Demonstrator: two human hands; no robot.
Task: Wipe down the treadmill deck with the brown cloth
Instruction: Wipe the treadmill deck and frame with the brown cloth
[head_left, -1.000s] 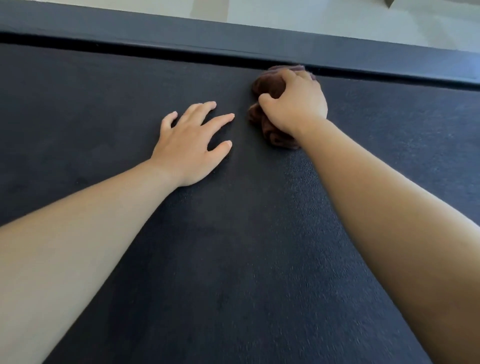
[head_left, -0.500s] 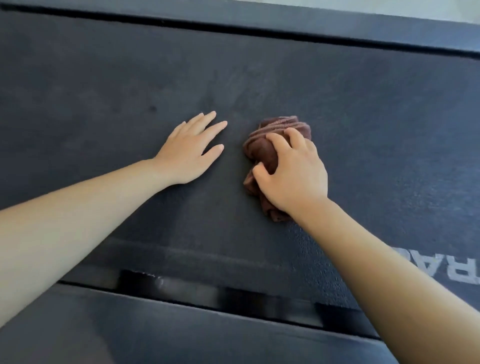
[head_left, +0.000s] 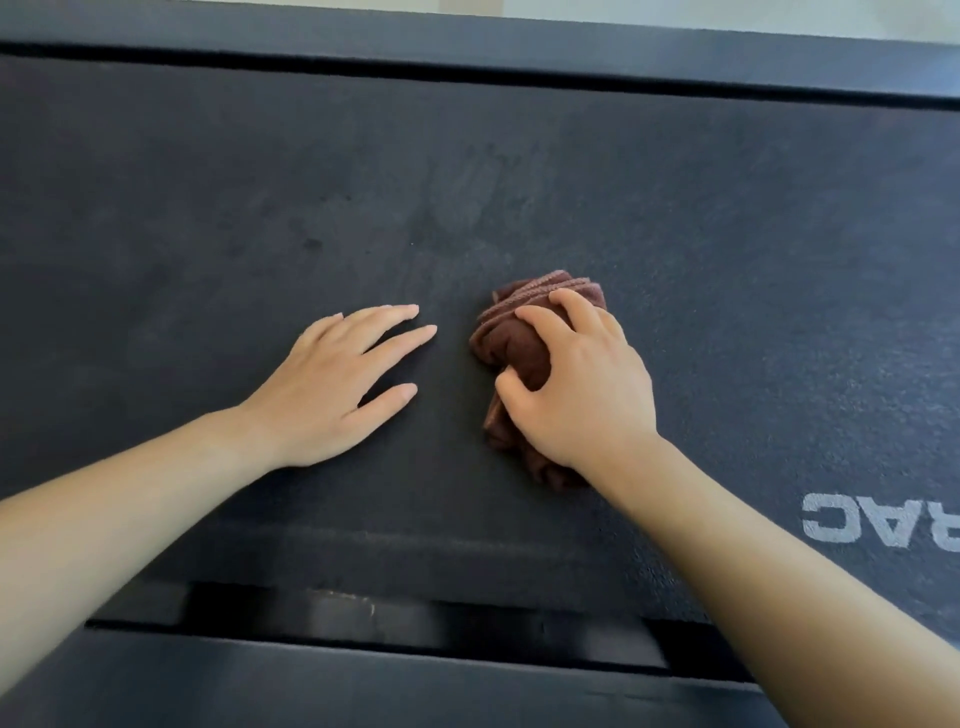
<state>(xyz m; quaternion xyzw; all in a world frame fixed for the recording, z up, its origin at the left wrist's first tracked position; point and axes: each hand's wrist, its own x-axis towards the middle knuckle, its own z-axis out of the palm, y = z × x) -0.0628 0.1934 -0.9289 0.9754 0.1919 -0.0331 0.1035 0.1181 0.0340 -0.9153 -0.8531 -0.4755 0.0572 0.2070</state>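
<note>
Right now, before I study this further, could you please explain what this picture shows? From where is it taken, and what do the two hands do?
There is no machine arm here. The picture comes from a camera worn on a person's head, looking down at their own bare arms. The dark surface is a treadmill deck, with white letters near the right edge. The left hand lies flat and open on the deck, holding nothing. The right hand grips a bunched brown cloth against the deck.
</note>
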